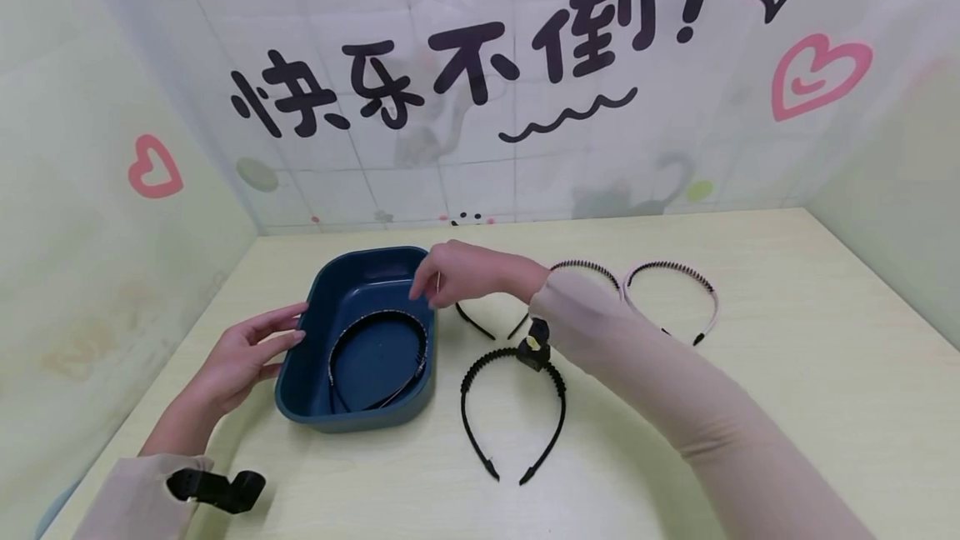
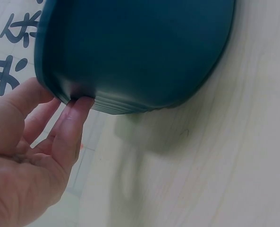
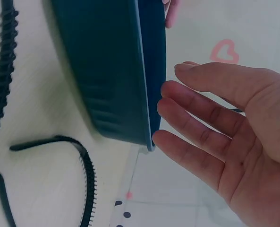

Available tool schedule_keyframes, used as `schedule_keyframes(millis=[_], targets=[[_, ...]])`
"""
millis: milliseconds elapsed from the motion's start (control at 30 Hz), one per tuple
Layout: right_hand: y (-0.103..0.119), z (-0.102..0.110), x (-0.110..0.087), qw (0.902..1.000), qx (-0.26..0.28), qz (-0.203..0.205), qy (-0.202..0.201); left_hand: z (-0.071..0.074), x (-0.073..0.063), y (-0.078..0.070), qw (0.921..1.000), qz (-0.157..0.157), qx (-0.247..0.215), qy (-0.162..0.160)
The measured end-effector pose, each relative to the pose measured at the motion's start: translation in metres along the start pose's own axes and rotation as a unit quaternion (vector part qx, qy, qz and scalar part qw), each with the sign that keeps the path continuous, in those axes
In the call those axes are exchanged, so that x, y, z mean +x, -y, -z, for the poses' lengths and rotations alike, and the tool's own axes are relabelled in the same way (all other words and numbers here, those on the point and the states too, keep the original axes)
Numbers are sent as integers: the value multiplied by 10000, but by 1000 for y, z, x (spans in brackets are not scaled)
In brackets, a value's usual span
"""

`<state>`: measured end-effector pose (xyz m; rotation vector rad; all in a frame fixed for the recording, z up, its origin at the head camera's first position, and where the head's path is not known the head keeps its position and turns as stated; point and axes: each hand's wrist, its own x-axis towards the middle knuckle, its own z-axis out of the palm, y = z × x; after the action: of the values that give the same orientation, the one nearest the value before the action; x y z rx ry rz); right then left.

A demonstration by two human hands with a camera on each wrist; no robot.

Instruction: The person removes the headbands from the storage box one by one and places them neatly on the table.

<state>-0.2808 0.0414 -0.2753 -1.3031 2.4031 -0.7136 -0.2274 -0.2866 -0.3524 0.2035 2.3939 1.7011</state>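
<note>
A dark blue plastic basin (image 1: 375,422) stands on the table's left side. My left hand (image 1: 243,352) holds its left rim; in the left wrist view fingertips (image 2: 85,101) press against the edge. Inside the basin lies at least one thin dark headband (image 1: 375,315), leaning along the right wall. Over the right rim is my right hand (image 1: 467,272), its fingers loosely bent with nothing between them in the right wrist view. A black toothed headband (image 1: 467,411) lies in front of the right forearm. Another black headband (image 1: 474,322) is partly hidden behind the right hand.
Two pale pink headbands with dark teeth lie at the back right: one (image 1: 716,307) mostly visible, the other (image 1: 581,262) partly behind the right sleeve. A printed white cloth (image 1: 420,182) hangs behind the pale wooden table (image 1: 810,373).
</note>
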Motion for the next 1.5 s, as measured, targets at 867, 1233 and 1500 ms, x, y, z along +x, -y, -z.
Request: schedule_keyframes(millis=[867,1233,1500], targets=[[23,-9,73,9986,-47,-246,468,2,0,3,9999,74,-108,15],[18,-11,91,9959,395,-655,486,-1,1,0,9997,-22,-231,10],[12,-18,102,9942,662,-717,444,0,2,0,9999,-19,-133,18]])
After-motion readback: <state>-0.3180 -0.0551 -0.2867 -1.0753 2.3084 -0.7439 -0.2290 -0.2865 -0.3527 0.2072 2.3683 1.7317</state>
